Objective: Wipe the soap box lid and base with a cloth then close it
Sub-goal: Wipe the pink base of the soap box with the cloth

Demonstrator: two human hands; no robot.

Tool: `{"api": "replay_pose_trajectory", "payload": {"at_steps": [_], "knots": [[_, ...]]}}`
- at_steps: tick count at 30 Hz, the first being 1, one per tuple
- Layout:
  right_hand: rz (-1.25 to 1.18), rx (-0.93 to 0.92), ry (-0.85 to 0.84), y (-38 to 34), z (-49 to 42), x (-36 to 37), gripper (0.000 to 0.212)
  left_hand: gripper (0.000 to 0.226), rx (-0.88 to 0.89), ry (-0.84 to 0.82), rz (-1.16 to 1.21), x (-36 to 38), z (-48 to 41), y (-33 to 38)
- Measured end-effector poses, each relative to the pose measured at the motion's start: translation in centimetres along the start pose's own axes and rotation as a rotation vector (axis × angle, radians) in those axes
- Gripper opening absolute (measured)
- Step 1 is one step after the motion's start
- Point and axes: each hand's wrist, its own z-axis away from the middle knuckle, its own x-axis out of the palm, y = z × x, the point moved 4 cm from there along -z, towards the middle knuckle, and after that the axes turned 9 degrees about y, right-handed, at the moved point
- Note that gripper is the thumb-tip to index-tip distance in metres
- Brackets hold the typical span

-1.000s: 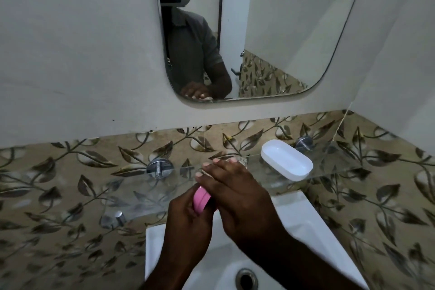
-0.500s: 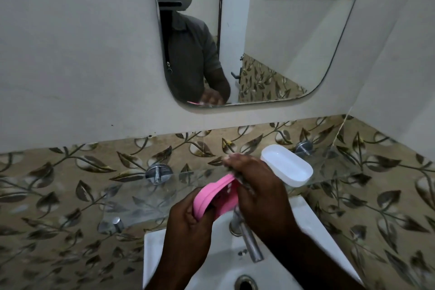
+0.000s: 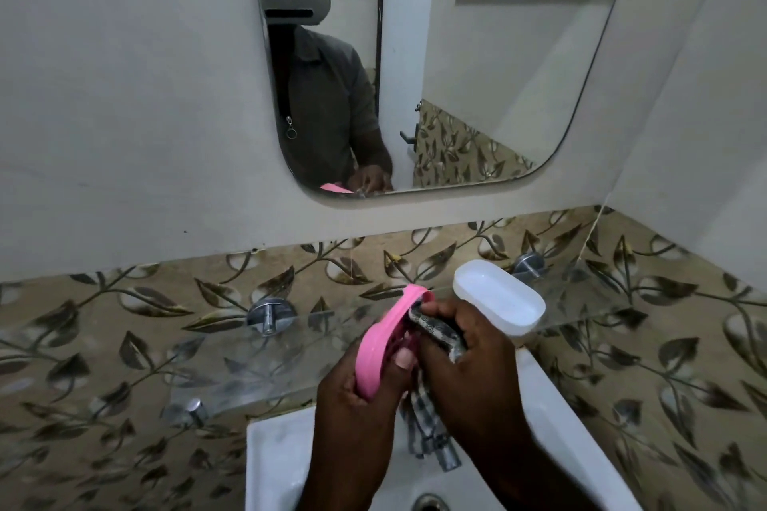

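Both hands meet above the white ceramic washbasin [image 3: 282,452], whose drain [image 3: 429,504] shows at the near edge. Gripping the pink oval plastic soap box piece [image 3: 379,340], the left hand [image 3: 361,398] closes its fingers round the lower end, thumb laid on the inner face; the piece stands tilted on edge, its far end up toward the shelf. To its right the right hand [image 3: 469,369] is clenched on a checked grey-and-white cloth [image 3: 436,330], pressing a fold against the pink piece's inside, while the cloth's tail hangs down over the chrome tap [image 3: 446,454]. Just beyond the hands, the white oval plastic soap box piece [image 3: 498,297] rests on the clear glass shelf [image 3: 589,303], apart from the pink one. Farther back, leaf-patterned tiles [image 3: 124,303] give way to plain wall and a rounded mirror [image 3: 477,54] reflecting the person's grey shirt.
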Motion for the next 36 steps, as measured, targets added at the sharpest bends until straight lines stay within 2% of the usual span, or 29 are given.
{"api": "replay_pose_trajectory", "payload": {"at_steps": [2, 3, 5, 8, 13, 15, 17, 19, 22, 26, 29, 33, 36], "knots": [[-0.101, 0.042, -0.061, -0.2, 0.6, 0.6, 0.022, 0.027, -0.003, 0.001, 0.011, 0.0, 0.1, 0.0], [-0.137, 0.003, -0.103, -0.6, 1.0, 0.9, 0.018, 0.036, -0.018, 0.014, 0.035, -0.2, -0.1, 0.0], [-0.142, -0.134, -0.183, -1.3, 1.9, 1.2, 0.022, 0.052, -0.113, 0.055, 0.145, -0.5, -0.3, -0.4], [-0.115, -0.37, -0.28, -1.9, 3.0, 1.9, 0.028, 0.059, -0.321, 0.105, 0.35, -0.7, -0.5, -1.2], [0.05, -0.726, -0.333, -2.0, 4.0, 2.6, 0.023, 0.057, -0.512, 0.1, 0.61, -1.0, -0.5, -1.9], [0.149, -0.866, -0.316, -1.7, 3.7, 2.7, 0.016, 0.056, -0.494, 0.055, 0.617, -1.0, -0.5, -1.6], [0.261, -0.928, -0.235, -1.0, 2.4, 2.5, 0.013, 0.042, -0.405, 0.036, 0.542, -1.1, -0.8, -1.1], [0.345, -0.878, -0.159, -0.4, 0.6, 2.4, 0.016, 0.038, -0.323, 0.032, 0.46, -1.1, -0.8, -0.5], [0.408, -0.699, -0.12, -0.4, -0.9, 2.3, 0.023, 0.032, -0.265, 0.07, 0.401, -1.4, -0.5, -0.5], [0.437, -0.323, -0.2, 0.4, 0.3, 2.3, 0.024, 0.029, -0.252, 0.138, 0.4, -1.7, -0.1, -1.3], [0.339, -0.057, -0.29, 0.8, 2.1, 1.7, 0.017, 0.032, -0.238, 0.19, 0.353, -2.0, 0.4, -2.1], [0.125, 0.098, -0.396, -0.4, 3.0, 1.5, 0.011, 0.038, -0.175, 0.16, 0.259, -1.7, 1.0, -1.8], [-0.135, 0.322, -0.33, -0.9, 2.9, 1.2, 0.012, 0.033, -0.133, 0.12, 0.239, -1.3, 0.8, -0.9]]}}
